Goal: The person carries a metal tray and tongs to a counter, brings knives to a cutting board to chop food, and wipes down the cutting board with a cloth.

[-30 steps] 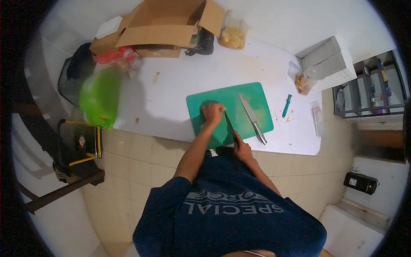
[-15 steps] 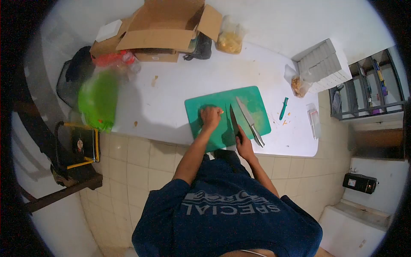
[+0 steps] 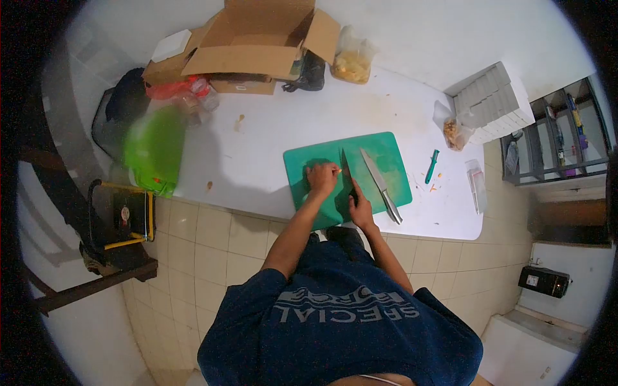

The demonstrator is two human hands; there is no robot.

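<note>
My left hand (image 3: 323, 179) is closed over the green cutting board (image 3: 312, 152), with a small orange vegetable piece (image 3: 339, 172) peeking out at its fingertips. Most of that piece is hidden by the fingers. My right hand (image 3: 360, 211) grips the handle of a dark-bladed kitchen knife (image 3: 346, 165). Its blade points away from me and lies right beside the orange piece; whether they touch I cannot tell. A second knife (image 3: 374, 175), all silver, rests on the board to the right, its handle reaching past the near edge.
Right of the board lie a green peeler (image 3: 432, 166) and orange scraps (image 3: 432, 188). Farther right are a clear packet (image 3: 475, 186), a bag of brown food (image 3: 454, 134) and white boxes (image 3: 492, 103). Cardboard box (image 3: 248, 59), yellowish bag (image 3: 353, 66) and green bag (image 3: 153, 148) stand behind and left.
The knife in my right hand has come left, closer to my left hand. My left hand has shifted slightly right. The whole view has moved a little.
</note>
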